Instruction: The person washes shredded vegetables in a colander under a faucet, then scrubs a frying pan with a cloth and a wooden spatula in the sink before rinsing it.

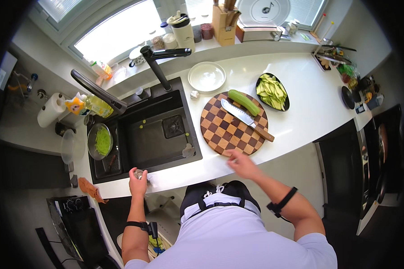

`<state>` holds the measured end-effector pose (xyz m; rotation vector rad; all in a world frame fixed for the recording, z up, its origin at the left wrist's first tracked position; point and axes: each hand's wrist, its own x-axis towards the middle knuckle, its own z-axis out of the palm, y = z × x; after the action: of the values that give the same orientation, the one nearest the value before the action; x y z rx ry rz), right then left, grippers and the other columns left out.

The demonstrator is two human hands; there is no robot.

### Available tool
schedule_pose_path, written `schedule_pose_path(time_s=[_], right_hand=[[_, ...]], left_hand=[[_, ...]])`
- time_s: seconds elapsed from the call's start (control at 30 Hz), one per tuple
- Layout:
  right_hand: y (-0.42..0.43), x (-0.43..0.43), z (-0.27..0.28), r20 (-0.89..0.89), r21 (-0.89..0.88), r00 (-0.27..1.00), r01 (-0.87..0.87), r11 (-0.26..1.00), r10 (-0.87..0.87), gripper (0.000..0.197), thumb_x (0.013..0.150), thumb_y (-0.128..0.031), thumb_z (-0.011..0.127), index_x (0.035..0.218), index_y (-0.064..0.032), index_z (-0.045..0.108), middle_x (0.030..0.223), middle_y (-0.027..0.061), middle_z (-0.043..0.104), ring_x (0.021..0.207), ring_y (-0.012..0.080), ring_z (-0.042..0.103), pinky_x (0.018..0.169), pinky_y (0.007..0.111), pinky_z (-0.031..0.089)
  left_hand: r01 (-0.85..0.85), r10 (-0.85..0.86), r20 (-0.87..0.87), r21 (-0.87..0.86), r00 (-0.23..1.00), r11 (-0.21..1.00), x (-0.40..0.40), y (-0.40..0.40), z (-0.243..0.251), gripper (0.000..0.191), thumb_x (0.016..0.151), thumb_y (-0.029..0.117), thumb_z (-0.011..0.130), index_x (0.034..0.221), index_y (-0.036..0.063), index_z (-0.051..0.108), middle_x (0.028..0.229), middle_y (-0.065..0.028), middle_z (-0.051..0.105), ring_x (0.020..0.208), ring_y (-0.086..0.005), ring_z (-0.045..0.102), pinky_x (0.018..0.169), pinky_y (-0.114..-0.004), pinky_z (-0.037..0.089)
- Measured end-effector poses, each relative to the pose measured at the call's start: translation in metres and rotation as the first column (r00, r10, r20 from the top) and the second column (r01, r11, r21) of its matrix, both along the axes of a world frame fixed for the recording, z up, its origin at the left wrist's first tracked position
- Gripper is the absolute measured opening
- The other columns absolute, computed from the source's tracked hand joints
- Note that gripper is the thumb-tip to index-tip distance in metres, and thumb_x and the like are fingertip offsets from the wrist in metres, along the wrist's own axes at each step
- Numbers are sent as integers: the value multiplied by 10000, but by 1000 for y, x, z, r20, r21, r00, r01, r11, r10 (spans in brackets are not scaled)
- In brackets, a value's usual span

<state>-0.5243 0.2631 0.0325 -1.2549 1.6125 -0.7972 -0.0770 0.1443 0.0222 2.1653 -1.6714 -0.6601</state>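
Note:
My left hand (138, 181) is closed around a small, roundish grey-brown object (139, 173) at the sink's front edge; its exact kind is unclear. Blurred and with curled fingers, my right hand (243, 164) is by the front rim of a round checkered wooden cutting board (219, 134). Whether it touches the board or holds anything is unclear. On the board a kitchen knife (244, 117) with a wooden handle lies beside a peeled green zucchini or similar vegetable (244, 102). A black dish (287, 107) behind right contains sliced green vegetable (271, 90).
Left of the board is a black sink (144, 144) with a black faucet (158, 70). A metal bowl (91, 144) of green shreds stands at its left. A white plate (207, 75) and a garlic bulb (195, 95) are behind the board. An orange-brown cloth (90, 189) hangs over the counter edge.

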Motion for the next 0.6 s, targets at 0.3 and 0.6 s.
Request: schedule_pose_path(time_s=[0.3, 0.6], right_hand=[[-19, -87, 27, -695, -308, 636, 156, 938, -334, 383, 811, -53, 672, 1185, -30, 595, 1143, 157, 588, 1073, 369, 560, 917, 443, 486], [-35, -122, -1, -707, -140, 693, 63, 988, -145, 342, 804, -127, 687, 1132, -80, 606, 1075, 123, 604, 1027, 332, 575, 868, 446, 488]], left_hand=[[-60, 42, 412, 30, 910, 998, 37, 27, -72, 756, 965, 523, 509, 1571, 159, 240, 1612, -193, 183, 1500, -399, 121, 1209, -542, 102], [-86, 138, 293, -184, 946, 979, 11, 22, -38, 883, 868, 430, 702, 1562, 139, 240, 1570, -233, 259, 1442, -416, 261, 1168, -545, 201]])
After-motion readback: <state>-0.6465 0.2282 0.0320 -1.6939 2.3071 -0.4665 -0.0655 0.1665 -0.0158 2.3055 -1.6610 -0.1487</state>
